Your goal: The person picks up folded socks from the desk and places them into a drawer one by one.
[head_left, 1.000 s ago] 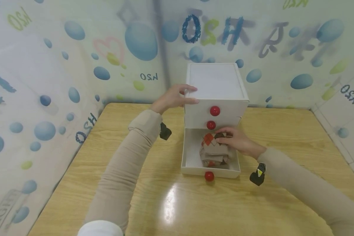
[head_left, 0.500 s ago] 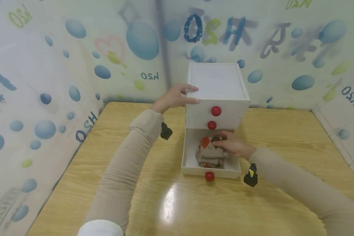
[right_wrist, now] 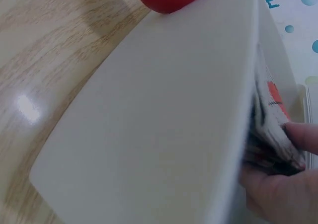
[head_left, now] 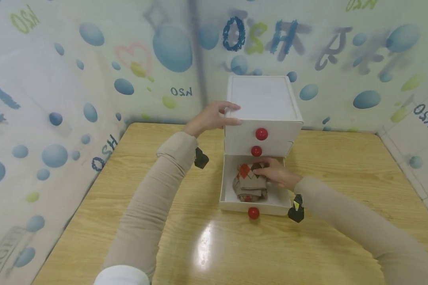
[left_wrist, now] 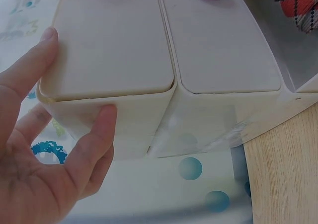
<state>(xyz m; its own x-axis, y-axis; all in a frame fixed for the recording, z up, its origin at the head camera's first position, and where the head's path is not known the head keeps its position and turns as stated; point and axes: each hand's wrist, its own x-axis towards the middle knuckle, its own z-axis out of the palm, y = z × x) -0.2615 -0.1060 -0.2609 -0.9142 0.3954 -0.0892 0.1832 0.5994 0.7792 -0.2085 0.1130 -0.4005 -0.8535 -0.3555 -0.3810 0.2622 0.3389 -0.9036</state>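
Observation:
A white drawer cabinet (head_left: 264, 99) stands on the table with its bottom drawer (head_left: 230, 182) pulled out. Folded argyle socks (head_left: 249, 183), beige with red and brown diamonds, lie in that drawer. My right hand (head_left: 279, 173) reaches in over its right side and pinches the socks between thumb and fingers. In the right wrist view the drawer front hides part of the socks (right_wrist: 268, 119). My left hand (head_left: 208, 118) rests on the cabinet's upper left front corner. Its fingers are spread, with fingertips on the top and side edges in the left wrist view.
Red ball knobs mark the closed top drawer (head_left: 240, 132), the middle drawer (head_left: 239, 149) and the open one. The wooden table (head_left: 185, 237) extends around the cabinet. Patterned walls (head_left: 135, 43) stand behind and at both sides.
My right hand has shifted left inside the drawer, and the socks have moved left with it, towards the drawer's middle. The left hand keeps its place on the cabinet.

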